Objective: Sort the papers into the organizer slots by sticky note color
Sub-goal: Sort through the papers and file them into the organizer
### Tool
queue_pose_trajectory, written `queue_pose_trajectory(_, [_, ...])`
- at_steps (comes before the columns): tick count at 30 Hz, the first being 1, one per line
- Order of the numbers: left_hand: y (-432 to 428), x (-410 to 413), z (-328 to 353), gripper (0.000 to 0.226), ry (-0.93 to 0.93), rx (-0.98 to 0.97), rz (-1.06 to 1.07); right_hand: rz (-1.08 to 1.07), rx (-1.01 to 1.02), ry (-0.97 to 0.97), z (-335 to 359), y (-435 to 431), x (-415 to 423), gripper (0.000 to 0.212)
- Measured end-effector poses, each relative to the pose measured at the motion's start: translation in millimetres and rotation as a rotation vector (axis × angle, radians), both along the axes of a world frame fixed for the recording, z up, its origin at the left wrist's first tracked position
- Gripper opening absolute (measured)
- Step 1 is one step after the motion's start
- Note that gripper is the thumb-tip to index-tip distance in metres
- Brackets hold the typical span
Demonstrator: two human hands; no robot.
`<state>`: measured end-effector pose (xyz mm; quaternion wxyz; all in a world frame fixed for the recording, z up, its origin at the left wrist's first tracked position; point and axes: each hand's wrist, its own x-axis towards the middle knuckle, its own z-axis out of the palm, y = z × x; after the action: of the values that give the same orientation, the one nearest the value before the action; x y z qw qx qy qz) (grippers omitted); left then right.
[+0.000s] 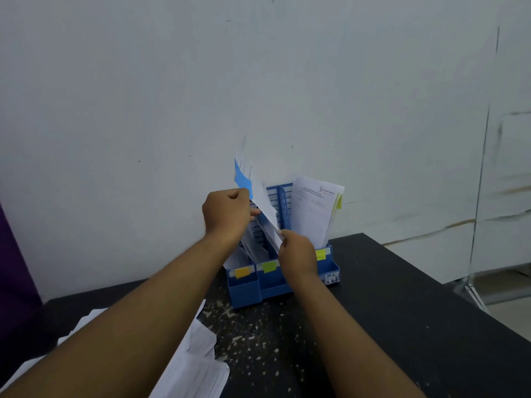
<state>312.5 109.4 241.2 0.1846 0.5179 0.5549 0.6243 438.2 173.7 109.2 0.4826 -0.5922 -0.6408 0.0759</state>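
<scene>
A blue plastic organizer [270,285] stands on the black table against the wall. Its front carries an orange sticky note [242,272], a green one [269,266] and a yellow one [320,255]. Both my hands hold one white paper [265,209] with a blue sticky note [241,178] above the organizer's left and middle slots. My left hand [227,212] grips its upper edge; my right hand [297,252] pinches its lower corner. Papers [313,208] with a yellow tab stand in the right slot. More papers lean in the left slot.
A loose pile of white papers [198,357] lies at the table's front left, partly under my left forearm. The black tabletop [388,311] is speckled with white flecks. Its right edge drops off beside a white cabinet. Something purple stands at far left.
</scene>
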Motion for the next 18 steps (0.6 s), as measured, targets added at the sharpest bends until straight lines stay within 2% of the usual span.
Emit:
queue_pose_trajectory(4, [31.3,5.0,-5.6,0.031,0.041,-0.01,-0.007,0.001,-0.048,0.009,-5.6,34.2,2.5,0.027])
queue_pose_trajectory(8, [48.5,10.7,-8.4,0.024,0.023,-0.085,-0.151,0.011,-0.125,-0.008,-8.8,59.6,3.0,0.015])
queue_pose_trajectory(11, [54.2,9.9,-20.3,0.034,0.019,-0.139,-0.236,0.01,-0.207,-0.042,-15.1,73.9,4.5,0.014])
queue_pose_trajectory(14, [54.9,4.9,-37.5,0.045,0.074,-0.14,-0.228,-0.008,-0.232,-0.066,-24.2,85.2,2.5,0.017])
queue_pose_trajectory(18, [50.3,-4.1,-54.3,0.044,0.106,-0.13,-0.211,-0.02,-0.203,-0.062,-33.3,84.3,-5.9,0.016])
